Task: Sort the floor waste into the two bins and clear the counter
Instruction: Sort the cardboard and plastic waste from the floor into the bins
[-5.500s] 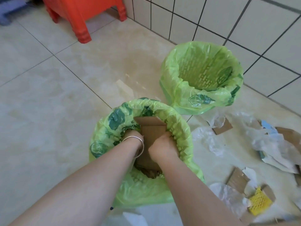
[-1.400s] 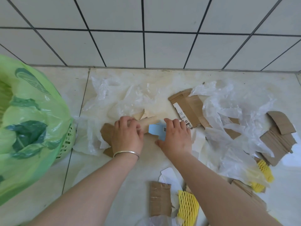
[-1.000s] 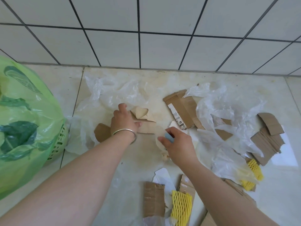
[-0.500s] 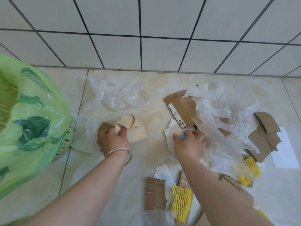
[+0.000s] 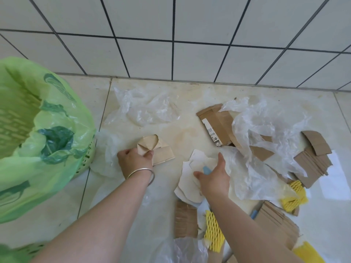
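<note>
Brown cardboard scraps, thin clear plastic film and yellow foam netting litter the glossy cream floor tiles below a white tiled wall. Left hand, silver bangle on the wrist, pinches a crumpled tan cardboard piece between thumb and curled fingers. Right hand grips a stack of off-white torn paper sheets with a small light-blue scrap, fingers curled round the edge. Bin at left is a perforated green plastic basket lined with a translucent green leaf-print bag. Flat cardboard piece carries a white label reading "B00", the rest too small to read. Crinkled plastic sheet drapes over it. Ribbed cardboard strip lies just beside a yellow mesh sleeve. Stacked cardboard at right.
</note>
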Motion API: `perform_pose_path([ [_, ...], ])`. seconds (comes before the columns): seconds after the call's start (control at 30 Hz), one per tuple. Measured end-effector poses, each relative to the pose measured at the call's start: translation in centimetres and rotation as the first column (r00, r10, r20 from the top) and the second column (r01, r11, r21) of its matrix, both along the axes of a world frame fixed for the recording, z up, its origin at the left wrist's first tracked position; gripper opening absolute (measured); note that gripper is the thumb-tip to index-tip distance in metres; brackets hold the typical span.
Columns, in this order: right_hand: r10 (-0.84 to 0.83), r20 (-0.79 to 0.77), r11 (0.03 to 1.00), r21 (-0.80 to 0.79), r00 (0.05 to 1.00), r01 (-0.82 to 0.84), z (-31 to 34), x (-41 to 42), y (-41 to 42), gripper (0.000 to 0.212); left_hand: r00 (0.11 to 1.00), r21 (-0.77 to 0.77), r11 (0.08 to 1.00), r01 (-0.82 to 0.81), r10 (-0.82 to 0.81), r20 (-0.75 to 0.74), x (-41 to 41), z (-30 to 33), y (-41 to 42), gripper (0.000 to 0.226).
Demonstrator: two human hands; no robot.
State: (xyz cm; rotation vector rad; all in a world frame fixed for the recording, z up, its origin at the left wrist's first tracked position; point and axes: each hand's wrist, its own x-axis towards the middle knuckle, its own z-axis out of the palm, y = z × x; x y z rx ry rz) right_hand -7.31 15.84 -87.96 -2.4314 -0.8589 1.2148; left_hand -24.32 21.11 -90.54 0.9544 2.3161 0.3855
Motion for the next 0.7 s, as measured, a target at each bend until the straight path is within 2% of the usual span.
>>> perform_pose_path([
  [0.1, -0.021, -0.001, 1.0, -0.016, 1.0, 0.021, 0.1, 0.3, -0.3, 0.082, 0.994, -0.067, 0.997, 0.035, -0.042, -0.104, -0.1, 0.4, -0.1, 0.044],
  [0.23, -0.032, -0.002, 0.999, -0.014, 0.999, 0.032, 0.3, 0.4, -0.5, 0.067, 0.978, -0.197, 0.972, 0.126, -0.156, -0.142, -0.6, 0.9, 0.2, 0.046],
  [0.33, -0.053, -0.007, 0.998, -0.037, 0.999, 0.052, 0.2, 0.2, -0.4, 0.065, 0.966, -0.301, 0.937, 0.176, -0.223, -0.133, -0.5, 0.9, 0.2, 0.047],
  [0.43, -0.018, -0.016, 0.997, -0.077, 1.0, 0.017, 0.1, -0.1, -0.2, 0.063, 0.959, -0.315, 0.916, 0.247, -0.278, -0.058, 0.0, 1.0, 0.0, 0.045],
  [0.5, -0.066, -0.063, 0.995, -0.084, 0.996, 0.061, 0.0, -0.1, -0.2, 0.063, 0.96, -0.303, 0.914, 0.271, -0.279, 0.019, 0.3, 1.4, -0.1, 0.042],
  [0.6, -0.215, -0.214, 0.977, -0.06, 0.953, 0.207, 0.1, 0.3, -0.2, 0.043, 0.958, -0.233, 0.934, 0.27, -0.236, 0.166, 0.5, 2.2, -0.1, 0.039],
  [0.7, -0.316, -0.371, 0.945, -0.041, 0.873, 0.325, 1.0, 0.5, -0.1, 0.021, 0.934, -0.093, 0.977, 0.191, -0.152, 0.323, 0.8, 3.6, -0.7, 0.029],
])
